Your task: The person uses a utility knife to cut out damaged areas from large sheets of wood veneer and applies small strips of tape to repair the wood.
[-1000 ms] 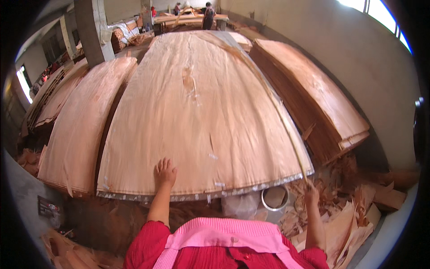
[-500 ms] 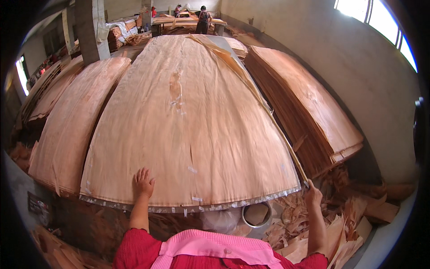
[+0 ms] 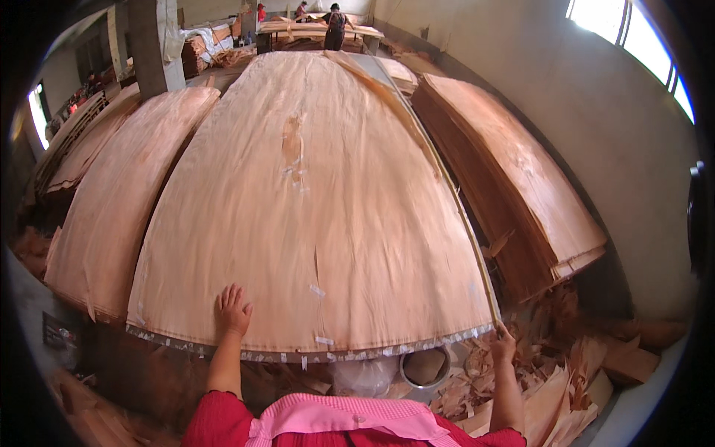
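A large sheet of pale wood veneer lies on a table in front of me, with patches of clear tape on it. My left hand rests flat on its near left part, fingers spread. At the near right corner, my right hand is closed on the end of a long thin yellowish strip. The strip runs away from me along the sheet's right edge. Farther off, a brownish loose veneer piece lies along that same edge. Short bits of tape hang along the table's front edge.
Veneer stacks stand to the left and right. A round metal container sits below the front edge, beside veneer scraps. A concrete pillar rises at back left. A person stands at a far table.
My right hand has moved toward me and slightly left, bringing the strip's near end in against the sheet's right edge. My left hand stays flat on the veneer.
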### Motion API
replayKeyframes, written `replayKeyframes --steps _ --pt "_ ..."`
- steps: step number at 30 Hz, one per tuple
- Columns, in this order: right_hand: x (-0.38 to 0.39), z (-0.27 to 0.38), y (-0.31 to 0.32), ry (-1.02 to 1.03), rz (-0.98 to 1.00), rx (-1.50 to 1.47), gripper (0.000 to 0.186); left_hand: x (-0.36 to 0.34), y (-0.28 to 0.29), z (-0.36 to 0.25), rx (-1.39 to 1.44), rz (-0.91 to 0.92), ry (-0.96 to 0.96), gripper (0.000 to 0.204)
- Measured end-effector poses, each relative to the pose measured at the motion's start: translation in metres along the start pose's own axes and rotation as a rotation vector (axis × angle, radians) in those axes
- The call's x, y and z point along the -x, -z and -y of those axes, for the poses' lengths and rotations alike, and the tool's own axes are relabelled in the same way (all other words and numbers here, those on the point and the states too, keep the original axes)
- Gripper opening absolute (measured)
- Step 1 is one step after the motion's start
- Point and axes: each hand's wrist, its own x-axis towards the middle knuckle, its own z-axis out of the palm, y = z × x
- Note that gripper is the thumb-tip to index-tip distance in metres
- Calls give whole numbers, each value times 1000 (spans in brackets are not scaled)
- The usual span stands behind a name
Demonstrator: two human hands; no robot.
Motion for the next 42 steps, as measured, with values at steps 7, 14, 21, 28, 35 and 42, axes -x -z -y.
replayKeyframes --steps 7,14,21,28,35,42 --pt "61 -12 42 165 2 286 35 -2 2 -2 -9 33 15 50" --pt "-10 45 8 191 -88 391 31 -1 -2 0 -8 58 22 50" --pt "-51 66 -48 9 -42 223 33 -2 -4 2 24 37 8 52" --pt "12 2 15 25 -85 294 33 -2 -1 1 -2 21 12 52" --pt "157 -104 120 252 -173 602 35 -5 -4 1 -4 46 18 51" --pt "253 -80 190 -17 -85 442 29 -8 -1 -1 -9 87 36 52"
